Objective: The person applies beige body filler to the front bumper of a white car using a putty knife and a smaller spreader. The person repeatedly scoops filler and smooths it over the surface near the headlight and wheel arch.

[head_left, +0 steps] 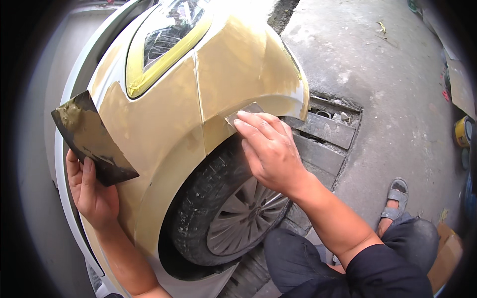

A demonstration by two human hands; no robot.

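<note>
My left hand (94, 191) grips a dark, flat mixing board (97, 144) by its lower edge; tan body filler is smeared over it, with a thicker lump near the top corner. In my right hand (271, 149) is a thin grey putty spreader (243, 113), its blade against the car fender (174, 109) just above the wheel arch. Tan filler coats much of the fender and the bumper beyond the seam. My fingers hide most of the spreader. Below them is the car's wheel (238, 213), with a dusty tyre and a silver spoked rim.
Yellow masking tape (136, 74) frames the headlight (166, 42). Slatted covers (323, 129) lie over a floor channel beside the bumper. A yellow-and-black can (463, 131) and cardboard (447, 253) stand along the right side. My sandalled foot (396, 198) rests on the concrete floor (387, 114).
</note>
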